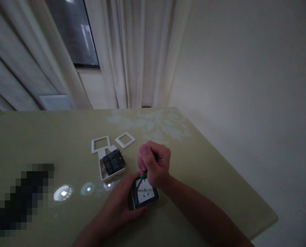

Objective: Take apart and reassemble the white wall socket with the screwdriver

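Holds socket, likely light and stiff, best taken by its edges, in left grip while clenching screwdriver in right grip toward socket's nine o'clock side.

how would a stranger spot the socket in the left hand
On the pale green table, the left hand holds a squarish socket below the right hand. Unlike the dark module farther off, it has a white slotted face within a dark border.

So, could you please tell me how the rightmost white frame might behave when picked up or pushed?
The rightmost white frame looks light for its size, being thin with an open middle. Its straight sides suggest it would stay fairly stiff. Lying flat, it seems unlikely to roll or tip.
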Available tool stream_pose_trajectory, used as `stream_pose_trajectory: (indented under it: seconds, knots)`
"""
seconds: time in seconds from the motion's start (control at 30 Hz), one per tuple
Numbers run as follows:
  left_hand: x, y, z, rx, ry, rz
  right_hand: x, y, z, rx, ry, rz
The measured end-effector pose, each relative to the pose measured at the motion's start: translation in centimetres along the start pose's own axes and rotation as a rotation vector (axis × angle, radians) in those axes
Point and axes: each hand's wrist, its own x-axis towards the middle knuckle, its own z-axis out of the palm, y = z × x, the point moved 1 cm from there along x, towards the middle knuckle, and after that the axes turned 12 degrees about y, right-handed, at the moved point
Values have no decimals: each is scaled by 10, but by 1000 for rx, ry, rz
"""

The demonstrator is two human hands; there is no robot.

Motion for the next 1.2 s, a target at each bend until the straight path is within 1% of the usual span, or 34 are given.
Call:
stream_pose_trajectory:
  seconds: [0.13, 0.27, 0.53, 0.73, 0.9, 0.97, 1.03, 1.07, 1.2]
  knots:
    - [-1, 2, 1, -12, -14, -19, -3, 1, -1, -30, -30, -29]
    - [1, 4, 1, -24, -16, -23, -5, 2, -3, -60, -23, -68]
    - [1, 6, 1, -11, -20, -3, -5, -1, -3, 7, -18, -85]
    - [4, 11, -1, -16, -37, -13, -7, 0, -4, -82, -8, -107]
    - [3, 9, 1, -25, -11, 1, -4, 3, -4, -36, 16, -100]
    - [3, 9, 0, -27, -3, 12, -3, 3, -4, 17, 0, -86]
    - [5, 12, -1, -26, -7, 14, -2, 2, -5, 80, -72, -67]
    - [6, 14, -2, -25, -14, 9, -1, 1, -6, 104, -133, -55]
    - [8, 19, -6, -16, -20, 3, 6, -13, -9, 104, -492, 43]
